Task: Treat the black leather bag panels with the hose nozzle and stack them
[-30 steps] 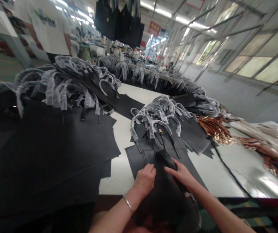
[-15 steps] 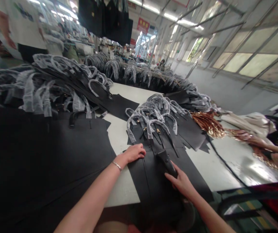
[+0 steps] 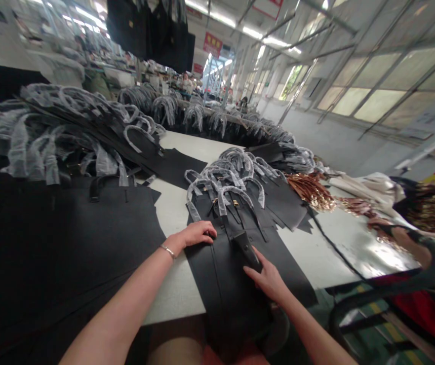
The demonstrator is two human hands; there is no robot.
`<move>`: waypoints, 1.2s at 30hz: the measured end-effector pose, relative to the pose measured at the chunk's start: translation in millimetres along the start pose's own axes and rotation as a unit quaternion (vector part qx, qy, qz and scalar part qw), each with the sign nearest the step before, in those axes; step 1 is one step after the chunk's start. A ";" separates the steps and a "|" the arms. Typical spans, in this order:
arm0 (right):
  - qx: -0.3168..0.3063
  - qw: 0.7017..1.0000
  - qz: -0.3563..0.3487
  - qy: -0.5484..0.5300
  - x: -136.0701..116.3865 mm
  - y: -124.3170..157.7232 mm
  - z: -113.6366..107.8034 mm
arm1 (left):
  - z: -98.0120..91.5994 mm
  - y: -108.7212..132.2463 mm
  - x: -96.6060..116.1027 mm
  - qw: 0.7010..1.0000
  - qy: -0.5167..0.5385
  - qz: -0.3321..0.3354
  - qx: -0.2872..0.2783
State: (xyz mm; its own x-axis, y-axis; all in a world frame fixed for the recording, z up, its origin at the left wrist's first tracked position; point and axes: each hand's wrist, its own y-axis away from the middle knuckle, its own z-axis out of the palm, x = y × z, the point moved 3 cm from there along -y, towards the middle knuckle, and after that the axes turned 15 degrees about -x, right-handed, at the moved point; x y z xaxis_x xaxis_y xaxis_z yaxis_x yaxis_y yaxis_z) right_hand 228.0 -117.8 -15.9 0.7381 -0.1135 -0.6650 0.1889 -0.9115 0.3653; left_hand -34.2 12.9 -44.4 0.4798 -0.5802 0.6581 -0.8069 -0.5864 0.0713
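Note:
A flat black leather bag panel point(image 3: 225, 284) lies on the white table point(image 3: 173, 210) and hangs over its near edge. My left hand point(image 3: 194, 234) rests flat on the panel's upper left corner, fingers stretched out. My right hand point(image 3: 266, 278) presses on the panel beside a black strap tab point(image 3: 245, 248), fingers curled lightly against it. Behind the panel sits a stack of black bag pieces with plastic-wrapped handles point(image 3: 232, 177).
Large piles of black panels point(image 3: 61, 238) and wrapped handles point(image 3: 73, 121) fill the left side. Copper-coloured chains point(image 3: 312, 190) and pale fabric point(image 3: 369, 190) lie at the right, where another person's hand point(image 3: 382, 225) works. A dark chair frame point(image 3: 392, 289) stands at the right.
My left hand moved from the panel's near middle up to its far left corner and flattened. My right hand stayed by the strap tab. The view shifted left.

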 end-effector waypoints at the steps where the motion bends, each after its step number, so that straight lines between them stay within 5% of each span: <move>1: -0.002 1.000 0.001 -0.001 0.1 0.2 -0.2 | 0.2 -0.8 1.0 1.000 -0.011 0.012 -0.012; 7: -0.012 1.000 0.003 -0.014 1.6 -0.5 -3.3 | 2.2 -8.5 5.2 0.997 -0.063 0.022 -0.039; 14: -0.013 0.999 -0.009 -0.034 5.1 -1.3 -3.8 | 5.1 -5.8 -0.7 0.994 0.023 -0.080 0.072; 20: -0.018 0.999 -0.019 -0.030 9.7 4.4 -4.0 | 12.5 -2.2 13.1 1.000 -0.022 0.003 -0.020; 26: -0.027 0.998 -0.029 -0.038 19.0 16.2 -9.0 | 21.0 4.3 31.5 0.996 -0.086 -0.024 -0.025; 32: -0.027 0.997 -0.044 -0.061 35.1 25.1 -10.5 | 34.0 14.7 49.5 0.998 -0.052 -0.019 0.021; 36: -0.024 0.996 -0.053 -0.067 36.9 27.2 -11.3 | 31.1 21.1 46.2 0.993 0.019 -0.029 0.115</move>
State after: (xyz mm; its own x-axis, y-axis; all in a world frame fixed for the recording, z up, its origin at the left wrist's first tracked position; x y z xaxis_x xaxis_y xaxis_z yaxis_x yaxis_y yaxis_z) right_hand 267.7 -142.3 -23.2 0.6195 -0.0729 -0.7816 0.2942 -0.9016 0.3173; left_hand -18.3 -43.9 -35.8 0.5066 -0.5217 0.6864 -0.6762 -0.7344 -0.0592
